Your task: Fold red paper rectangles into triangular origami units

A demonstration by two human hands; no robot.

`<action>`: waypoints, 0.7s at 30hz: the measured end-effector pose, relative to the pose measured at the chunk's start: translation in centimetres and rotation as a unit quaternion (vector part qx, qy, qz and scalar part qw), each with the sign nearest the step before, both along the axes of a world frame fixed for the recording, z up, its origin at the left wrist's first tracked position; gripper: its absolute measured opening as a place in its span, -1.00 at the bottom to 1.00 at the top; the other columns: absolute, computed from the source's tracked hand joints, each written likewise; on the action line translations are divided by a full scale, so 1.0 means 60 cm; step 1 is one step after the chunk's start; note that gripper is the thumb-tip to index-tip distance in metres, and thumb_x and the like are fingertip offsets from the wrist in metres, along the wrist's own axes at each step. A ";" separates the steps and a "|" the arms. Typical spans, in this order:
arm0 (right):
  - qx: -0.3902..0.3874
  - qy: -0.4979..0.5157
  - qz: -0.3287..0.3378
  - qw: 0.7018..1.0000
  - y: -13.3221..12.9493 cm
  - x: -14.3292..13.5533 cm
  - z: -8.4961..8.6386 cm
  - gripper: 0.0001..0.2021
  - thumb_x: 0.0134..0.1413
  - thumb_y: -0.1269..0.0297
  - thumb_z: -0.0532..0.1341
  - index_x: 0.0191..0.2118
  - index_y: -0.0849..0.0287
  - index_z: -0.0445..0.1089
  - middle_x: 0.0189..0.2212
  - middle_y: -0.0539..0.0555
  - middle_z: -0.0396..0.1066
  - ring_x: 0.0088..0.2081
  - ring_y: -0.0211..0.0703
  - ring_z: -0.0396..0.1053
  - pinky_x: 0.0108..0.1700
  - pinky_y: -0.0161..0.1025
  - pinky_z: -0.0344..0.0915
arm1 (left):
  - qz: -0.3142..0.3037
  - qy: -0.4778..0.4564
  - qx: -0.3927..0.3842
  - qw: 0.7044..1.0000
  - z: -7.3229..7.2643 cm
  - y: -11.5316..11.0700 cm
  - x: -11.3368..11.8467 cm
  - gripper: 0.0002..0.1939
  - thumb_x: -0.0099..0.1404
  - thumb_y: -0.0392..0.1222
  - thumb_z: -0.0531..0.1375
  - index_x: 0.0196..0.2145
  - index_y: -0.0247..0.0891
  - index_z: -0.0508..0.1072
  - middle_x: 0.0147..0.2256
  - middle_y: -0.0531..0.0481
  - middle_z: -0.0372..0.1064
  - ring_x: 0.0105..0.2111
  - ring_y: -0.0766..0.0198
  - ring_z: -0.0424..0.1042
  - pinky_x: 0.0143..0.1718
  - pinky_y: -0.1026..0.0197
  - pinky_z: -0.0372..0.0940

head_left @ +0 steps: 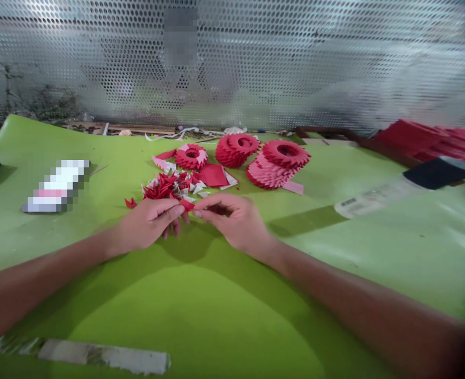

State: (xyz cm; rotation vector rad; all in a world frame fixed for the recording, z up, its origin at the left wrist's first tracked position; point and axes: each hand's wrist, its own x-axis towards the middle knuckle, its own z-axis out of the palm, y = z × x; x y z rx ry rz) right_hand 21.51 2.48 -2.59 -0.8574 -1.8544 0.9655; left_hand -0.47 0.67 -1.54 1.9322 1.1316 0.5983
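Between my two hands is a small piece of red paper [186, 205], folded in part. My left hand [148, 221] pinches it between thumb and fingers. From the other side, my right hand [232, 218] grips its right edge with thumb and forefinger. Just behind my hands lies a pile of folded red and white paper pieces [163, 187]. Red paper squares [213, 175] rest beside that pile. Farther back stand a small red and pink paper ring [192, 156], a taller red ring stack [236, 150] and a red and pink one [274, 171].
A blurred-out phone-like object [57, 187] lies at left. On the right is a clear bottle with a dark cap [433, 172], with stacked red paper [422, 138] behind it. A worn strip [102, 355] lies at the near edge. A perforated metal sheet [256, 68] closes off the back.
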 end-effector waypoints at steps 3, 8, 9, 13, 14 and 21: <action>-0.031 0.026 0.009 0.999 0.001 -0.002 0.000 -0.88 0.10 0.25 0.40 -0.30 0.18 0.53 -0.42 0.01 0.52 -0.48 -0.30 0.35 -0.47 -0.33 0.27 | -0.002 0.017 0.019 1.000 0.000 -0.001 0.001 -0.61 0.50 -0.01 -0.04 -0.33 -0.28 0.41 -0.49 -0.02 0.50 -0.56 0.31 0.44 -0.54 0.31 0.29; -0.070 0.085 0.027 0.994 0.001 -0.007 0.005 -0.78 0.08 0.25 0.41 -0.32 0.14 0.34 -0.47 -0.08 0.39 -0.50 -0.35 0.29 -0.48 -0.36 0.24 | -0.007 0.038 0.035 0.999 0.001 -0.003 0.003 -0.60 0.49 -0.02 -0.05 -0.34 -0.28 0.42 -0.48 -0.02 0.51 -0.57 0.33 0.42 -0.54 0.31 0.24; -0.074 0.090 0.031 0.993 0.001 -0.008 0.006 -0.77 0.07 0.26 0.40 -0.33 0.13 0.31 -0.49 -0.09 0.37 -0.51 -0.35 0.29 -0.49 -0.36 0.23 | -0.007 0.041 0.037 0.998 0.002 -0.004 0.003 -0.60 0.49 -0.02 -0.05 -0.35 -0.28 0.43 -0.48 -0.02 0.51 -0.58 0.33 0.40 -0.55 0.32 0.22; -0.088 0.085 0.034 0.992 -0.001 -0.009 0.008 -0.76 0.07 0.29 0.38 -0.33 0.13 0.27 -0.50 -0.11 0.33 -0.53 -0.36 0.26 -0.50 -0.37 0.22 | 0.006 0.036 0.025 0.999 0.004 -0.009 0.006 -0.62 0.44 0.06 0.04 -0.33 -0.29 0.43 -0.48 -0.01 0.48 -0.63 0.38 0.28 -0.64 0.35 0.05; -0.091 0.074 0.036 0.992 -0.003 -0.009 0.009 -0.77 0.08 0.28 0.38 -0.32 0.13 0.28 -0.51 -0.11 0.34 -0.53 -0.35 0.27 -0.51 -0.37 0.22 | 0.011 0.033 0.018 0.999 0.004 -0.009 0.006 -0.62 0.42 0.07 0.06 -0.32 -0.29 0.44 -0.48 -0.01 0.48 -0.64 0.39 0.26 -0.65 0.35 0.02; 0.115 -0.084 0.064 0.988 -0.008 -0.003 0.002 -0.89 0.20 0.39 0.29 -0.14 0.15 0.43 -0.24 0.05 0.55 -0.35 -0.25 0.48 -0.35 -0.31 0.44 | 0.018 -0.023 -0.053 0.998 0.001 -0.006 -0.001 -0.59 0.42 0.07 0.05 -0.42 -0.28 0.42 -0.51 0.01 0.42 -0.54 0.33 0.36 -0.50 0.30 0.20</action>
